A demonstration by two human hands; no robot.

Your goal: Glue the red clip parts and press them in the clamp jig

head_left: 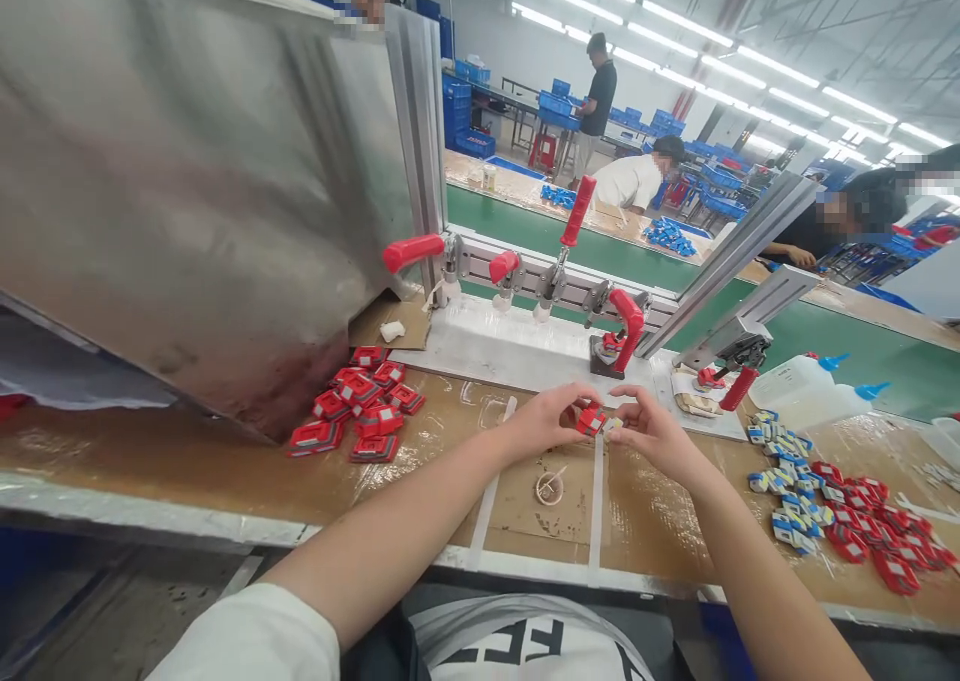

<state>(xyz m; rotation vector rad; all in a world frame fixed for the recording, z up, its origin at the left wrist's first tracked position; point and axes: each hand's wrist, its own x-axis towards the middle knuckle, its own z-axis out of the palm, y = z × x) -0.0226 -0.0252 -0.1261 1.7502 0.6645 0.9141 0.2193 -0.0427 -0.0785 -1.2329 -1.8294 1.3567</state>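
Both hands meet over the middle of the taped workbench (225,461). The left hand (544,421) pinches a small red part (590,420) between thumb and fingertips, fingers closed snugly on it. The right hand (652,431) comes in against it, fingertips nipped on a tiny pale piece (615,425) at the red part's edge (what it is, too small to tell). A heap of red parts (360,406) lies to the left, well apart. More red pieces (877,531) and blue-and-white pieces (787,481) spread on the right. Behind the hands, red-handled toggle clamps (570,231) line a metal rail
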